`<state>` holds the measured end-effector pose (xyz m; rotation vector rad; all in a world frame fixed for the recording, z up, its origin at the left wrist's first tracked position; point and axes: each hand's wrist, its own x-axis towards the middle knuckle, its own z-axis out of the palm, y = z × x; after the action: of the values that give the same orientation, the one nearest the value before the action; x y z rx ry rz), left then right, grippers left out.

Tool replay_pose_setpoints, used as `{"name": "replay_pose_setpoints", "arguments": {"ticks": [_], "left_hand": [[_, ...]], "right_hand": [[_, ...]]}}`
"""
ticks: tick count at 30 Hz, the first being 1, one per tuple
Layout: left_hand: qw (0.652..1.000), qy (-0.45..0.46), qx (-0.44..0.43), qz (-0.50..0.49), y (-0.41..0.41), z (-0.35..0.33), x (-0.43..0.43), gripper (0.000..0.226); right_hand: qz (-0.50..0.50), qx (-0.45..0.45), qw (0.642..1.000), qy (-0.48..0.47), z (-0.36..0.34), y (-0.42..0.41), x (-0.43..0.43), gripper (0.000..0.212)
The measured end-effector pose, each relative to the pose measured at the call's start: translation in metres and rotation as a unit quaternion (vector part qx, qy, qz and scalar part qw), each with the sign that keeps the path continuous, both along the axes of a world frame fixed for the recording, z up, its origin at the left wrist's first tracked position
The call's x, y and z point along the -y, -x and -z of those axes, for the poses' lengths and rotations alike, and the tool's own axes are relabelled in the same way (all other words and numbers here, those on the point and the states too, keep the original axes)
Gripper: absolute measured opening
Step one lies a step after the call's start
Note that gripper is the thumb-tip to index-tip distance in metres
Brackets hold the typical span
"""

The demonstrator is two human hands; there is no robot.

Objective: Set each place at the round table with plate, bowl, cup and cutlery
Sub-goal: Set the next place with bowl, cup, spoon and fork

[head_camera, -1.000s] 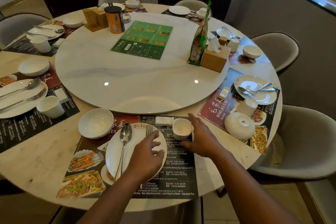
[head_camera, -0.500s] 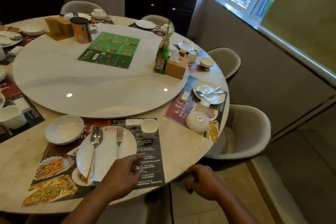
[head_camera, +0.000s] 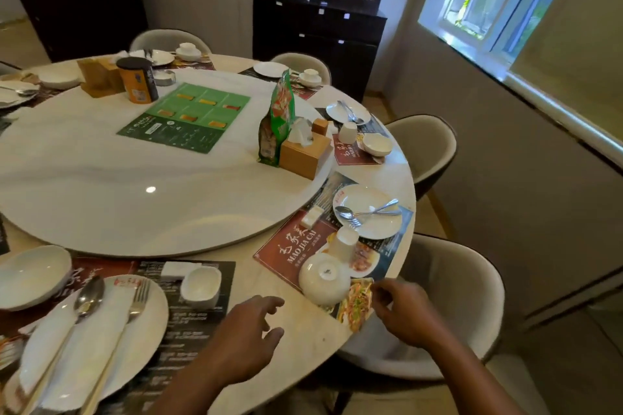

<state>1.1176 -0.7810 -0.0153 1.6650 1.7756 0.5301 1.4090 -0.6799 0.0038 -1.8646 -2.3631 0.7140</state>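
At the place on the right lie a red and dark placemat (head_camera: 286,249), a white bowl (head_camera: 323,278) upside down, a white cup (head_camera: 344,241) upside down, and a plate (head_camera: 367,229) with a spoon and fork (head_camera: 371,211) across it. My right hand (head_camera: 404,312) pinches the near corner of that placemat, just right of the bowl. My left hand (head_camera: 249,337) hovers over the table edge with relaxed fingers and holds nothing. Left of it stands the near place: plate (head_camera: 101,347) with spoon (head_camera: 86,300) and fork (head_camera: 138,296), bowl (head_camera: 30,274), upright cup (head_camera: 200,286).
A marble turntable (head_camera: 135,185) fills the table's centre and carries a tissue box (head_camera: 303,153), a green snack bag (head_camera: 278,118), an orange can (head_camera: 138,79) and a green menu (head_camera: 185,118). Grey chairs (head_camera: 448,296) ring the right side. Further set places lie around the rim.
My view has swung right toward the neighbouring place. My left hand left the near plate; my right hand left the cup, dropped below the table edge, then rose to the right placemat's corner.
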Motion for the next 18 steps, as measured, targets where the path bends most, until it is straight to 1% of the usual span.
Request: {"name": "replay_pose_setpoints", "arguments": {"ticks": [3,6,9,12,14,18], "left_hand": [[0.999,-0.004,0.000,-0.050,-0.037,-0.002,-0.030,0.045],[0.994,-0.028,-0.008,-0.101,-0.063,-0.004,-0.056,0.046],[0.987,-0.035,-0.020,-0.158,-0.076,-0.007,-0.076,0.044],[0.981,-0.038,-0.035,-0.188,-0.080,-0.005,-0.093,0.042],[0.978,-0.030,-0.037,-0.203,-0.079,0.000,-0.104,0.043],[0.969,-0.018,-0.009,-0.244,-0.073,0.011,-0.131,0.045]], "right_hand": [[-0.025,-0.007,1.000,-0.010,-0.002,-0.021,-0.040,0.021],[-0.055,-0.029,0.998,-0.008,-0.013,-0.026,-0.067,0.024],[-0.084,-0.047,0.995,-0.019,-0.024,-0.022,-0.094,0.027],[-0.084,-0.066,0.994,-0.036,-0.027,-0.010,-0.125,0.025],[-0.098,-0.059,0.992,-0.049,-0.028,0.002,-0.147,0.026],[-0.136,-0.028,0.988,-0.073,-0.034,0.032,-0.193,0.028]]}}
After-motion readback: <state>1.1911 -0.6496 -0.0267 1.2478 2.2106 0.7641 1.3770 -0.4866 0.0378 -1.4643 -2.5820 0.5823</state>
